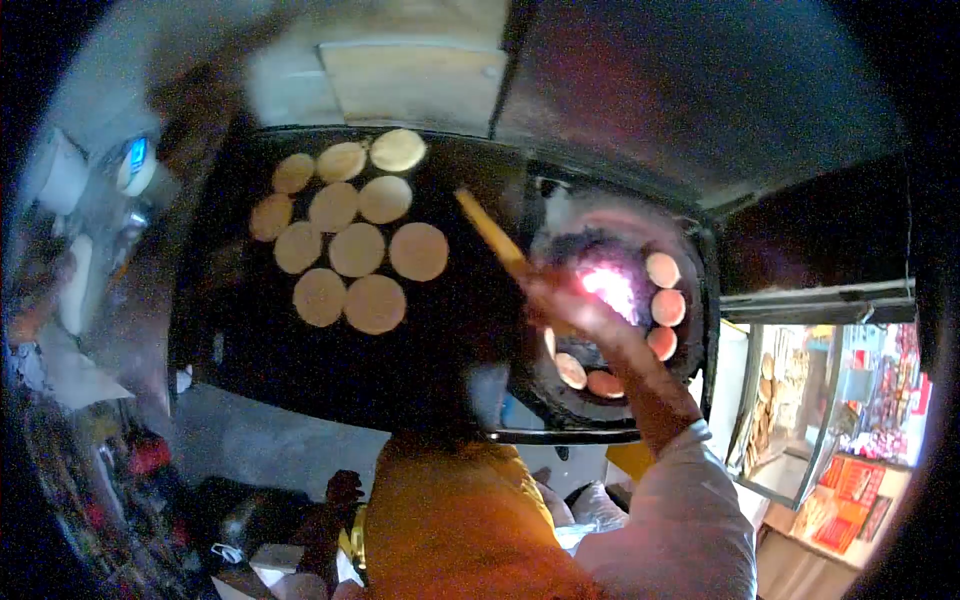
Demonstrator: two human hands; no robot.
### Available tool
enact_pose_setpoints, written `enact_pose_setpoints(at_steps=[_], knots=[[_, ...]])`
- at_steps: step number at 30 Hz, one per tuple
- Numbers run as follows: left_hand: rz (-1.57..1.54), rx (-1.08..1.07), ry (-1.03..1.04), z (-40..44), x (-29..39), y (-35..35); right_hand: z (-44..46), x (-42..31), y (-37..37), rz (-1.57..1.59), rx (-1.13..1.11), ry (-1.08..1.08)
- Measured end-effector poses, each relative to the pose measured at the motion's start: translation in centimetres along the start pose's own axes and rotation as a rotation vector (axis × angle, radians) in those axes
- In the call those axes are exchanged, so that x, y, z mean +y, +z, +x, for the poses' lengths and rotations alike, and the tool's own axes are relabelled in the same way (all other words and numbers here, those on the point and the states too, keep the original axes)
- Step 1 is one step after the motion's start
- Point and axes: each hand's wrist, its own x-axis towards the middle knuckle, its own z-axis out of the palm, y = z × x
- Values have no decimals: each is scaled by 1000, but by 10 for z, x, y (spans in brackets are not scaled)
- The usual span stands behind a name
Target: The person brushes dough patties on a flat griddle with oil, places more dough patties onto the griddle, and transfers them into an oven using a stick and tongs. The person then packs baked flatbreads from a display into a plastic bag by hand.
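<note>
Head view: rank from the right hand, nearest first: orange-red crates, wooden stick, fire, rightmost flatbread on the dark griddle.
1. Wooden stick: in the right hand, pointing up-left.
2. Fire: just right of the hand.
3. Rightmost flatbread: left, on the dark griddle.
4. Orange-red crates: far off, lower right.

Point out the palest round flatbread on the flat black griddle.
The pale yellow, round flatbread, rightmost of three along the far edge of the flat black griddle; the other flatbreads on it look duller and browner.
</note>
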Motion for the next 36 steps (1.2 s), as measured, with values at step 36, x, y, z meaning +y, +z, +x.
enact_pose_setpoints(at_steps=[36], knots=[[232, 126, -138, -25, -2, 49, -112, 22, -286, -1632, 524, 304]])
